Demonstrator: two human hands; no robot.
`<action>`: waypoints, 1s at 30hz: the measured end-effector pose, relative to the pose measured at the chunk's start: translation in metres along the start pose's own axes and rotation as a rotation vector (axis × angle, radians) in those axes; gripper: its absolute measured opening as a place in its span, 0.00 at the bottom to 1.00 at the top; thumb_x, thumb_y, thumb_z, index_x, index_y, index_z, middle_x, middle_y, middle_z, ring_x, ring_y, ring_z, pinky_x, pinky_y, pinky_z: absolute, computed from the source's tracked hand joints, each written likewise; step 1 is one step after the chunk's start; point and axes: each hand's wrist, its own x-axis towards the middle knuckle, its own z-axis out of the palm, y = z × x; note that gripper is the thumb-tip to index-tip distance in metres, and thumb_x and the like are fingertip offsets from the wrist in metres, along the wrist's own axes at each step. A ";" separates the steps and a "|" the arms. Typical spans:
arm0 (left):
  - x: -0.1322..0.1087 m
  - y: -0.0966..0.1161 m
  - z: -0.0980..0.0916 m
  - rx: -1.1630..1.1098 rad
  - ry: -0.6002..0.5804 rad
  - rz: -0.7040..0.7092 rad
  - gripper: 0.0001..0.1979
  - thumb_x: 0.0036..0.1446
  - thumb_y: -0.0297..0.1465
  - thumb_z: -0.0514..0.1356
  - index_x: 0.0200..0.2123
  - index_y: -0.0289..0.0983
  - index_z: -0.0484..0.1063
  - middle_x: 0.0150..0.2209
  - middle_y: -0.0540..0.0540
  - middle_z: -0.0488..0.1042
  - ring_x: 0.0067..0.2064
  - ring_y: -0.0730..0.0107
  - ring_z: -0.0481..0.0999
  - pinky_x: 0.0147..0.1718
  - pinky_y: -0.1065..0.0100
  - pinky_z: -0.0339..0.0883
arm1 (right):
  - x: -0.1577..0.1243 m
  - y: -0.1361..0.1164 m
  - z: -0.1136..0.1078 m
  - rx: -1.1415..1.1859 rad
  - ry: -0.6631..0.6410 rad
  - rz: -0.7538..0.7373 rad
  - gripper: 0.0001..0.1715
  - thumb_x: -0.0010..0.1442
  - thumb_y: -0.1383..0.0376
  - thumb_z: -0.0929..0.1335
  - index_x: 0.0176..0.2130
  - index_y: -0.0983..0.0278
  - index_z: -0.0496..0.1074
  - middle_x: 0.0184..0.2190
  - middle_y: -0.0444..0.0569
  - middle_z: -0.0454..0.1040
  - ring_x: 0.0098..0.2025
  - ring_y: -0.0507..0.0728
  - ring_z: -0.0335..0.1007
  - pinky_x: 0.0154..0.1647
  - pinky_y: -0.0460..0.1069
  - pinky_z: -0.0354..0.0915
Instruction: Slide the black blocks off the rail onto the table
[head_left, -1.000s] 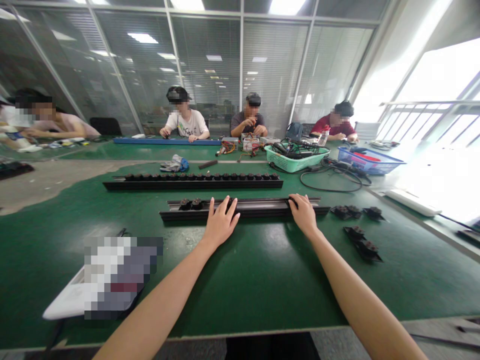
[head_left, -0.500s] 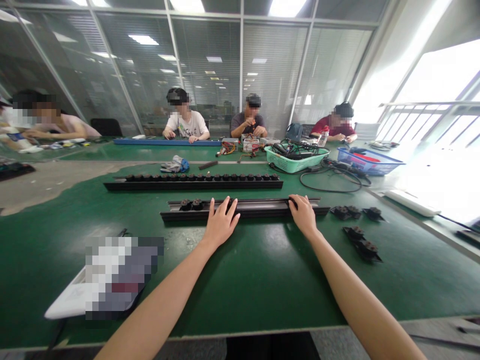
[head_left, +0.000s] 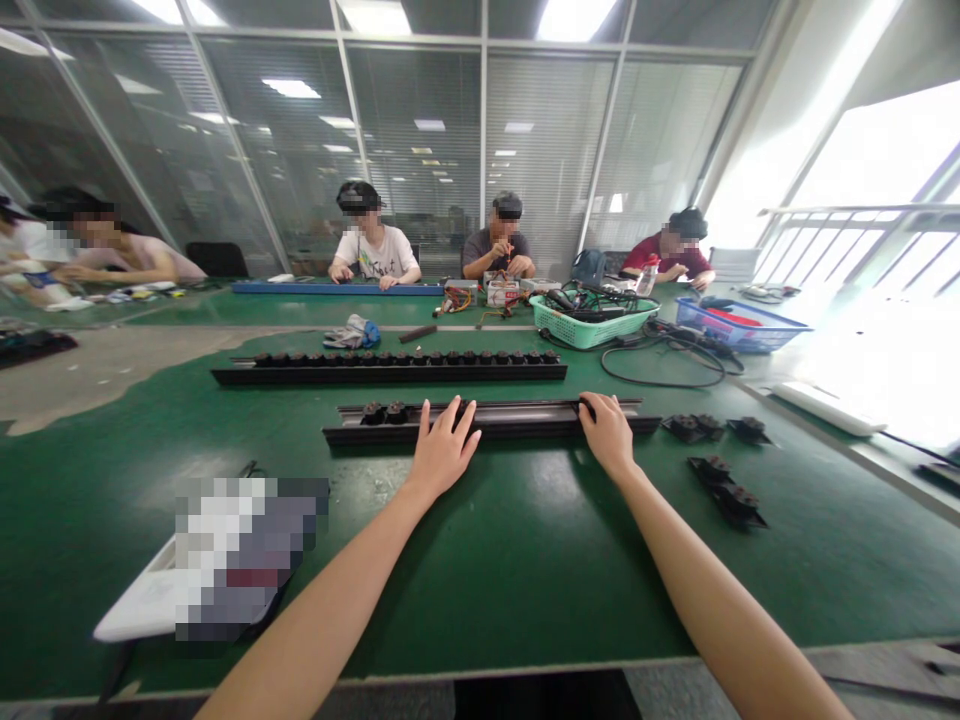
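In front of me a black channel rail [head_left: 525,424] lies lengthwise on the green table. Two small black round parts [head_left: 385,412] sit in its left end. My left hand [head_left: 444,448] rests on the rail right of them, fingers spread; what lies under its fingertips is partly hidden. Towards the rail's right end, the curled fingers of my right hand [head_left: 606,436] close on a small black part [head_left: 586,403], mostly covered by the hand. Loose parts of the same kind [head_left: 694,428] lie beyond the rail's right end, and a pair [head_left: 729,492] lies nearer me.
Behind stands a second rail [head_left: 390,374] filled with a row of black parts. Farther back are grey-blue gloves [head_left: 352,332], a green basket [head_left: 592,322] of cables and a blue basket [head_left: 742,325]. A pixelated white-and-dark object [head_left: 217,560] lies front left. Several people sit across the table.
The view has shifted very slightly. Both my hands keep their places on the rail, and the parts lie as before.
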 end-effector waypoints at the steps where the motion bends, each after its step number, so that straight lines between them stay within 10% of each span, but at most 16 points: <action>1: 0.000 0.000 0.000 0.000 0.000 0.002 0.28 0.77 0.40 0.46 0.73 0.35 0.62 0.72 0.31 0.63 0.67 0.50 0.71 0.75 0.38 0.39 | 0.000 0.000 0.000 0.003 0.000 0.001 0.22 0.69 0.61 0.60 0.51 0.64 0.77 0.51 0.59 0.80 0.54 0.64 0.74 0.73 0.67 0.54; 30: -0.001 -0.001 0.002 -0.002 0.003 0.006 0.28 0.76 0.40 0.47 0.73 0.35 0.61 0.72 0.30 0.63 0.68 0.50 0.71 0.74 0.37 0.40 | 0.004 -0.004 -0.008 -0.058 0.008 0.106 0.16 0.64 0.63 0.62 0.46 0.61 0.76 0.48 0.57 0.79 0.53 0.65 0.73 0.66 0.64 0.63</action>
